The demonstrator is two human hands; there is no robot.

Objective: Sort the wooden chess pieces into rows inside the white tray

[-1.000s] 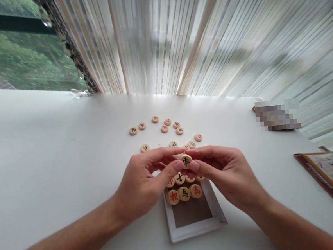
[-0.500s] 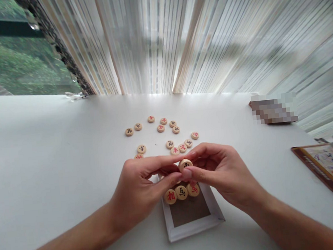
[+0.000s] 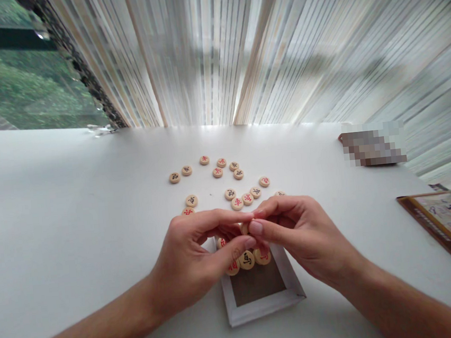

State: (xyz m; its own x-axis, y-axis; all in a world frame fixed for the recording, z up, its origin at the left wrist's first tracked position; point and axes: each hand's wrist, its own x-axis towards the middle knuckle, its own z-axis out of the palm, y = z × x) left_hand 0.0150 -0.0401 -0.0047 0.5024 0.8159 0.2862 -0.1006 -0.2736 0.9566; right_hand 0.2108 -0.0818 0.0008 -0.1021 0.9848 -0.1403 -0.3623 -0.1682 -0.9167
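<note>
Above the near box, both hands meet around one round wooden Chinese chess piece (image 3: 244, 229), mostly covered by fingers. My right hand (image 3: 298, 225) pinches it between thumb and fingers. My left hand (image 3: 201, 248) closes on its other side, index finger along the top and thumb below. Under the hands sits a shallow white box (image 3: 263, 308) with a dark bottom. Inside it, a row includes a black-marked horse piece (image 3: 246, 260) and a red-marked piece (image 3: 262, 256); fingers hide other pieces in the box.
Several loose chess pieces lie scattered beyond the hands on the white table (image 3: 73, 205), among them a red-marked one (image 3: 264, 181). A brown and cream box lid (image 3: 449, 222) lies at the right. Farther back is a blurred-out object (image 3: 375, 146). A string curtain (image 3: 207, 59) hangs behind.
The held piece has turned and slipped deeper between the fingers, so its black character no longer shows. My left thumb has shifted slightly downward.
</note>
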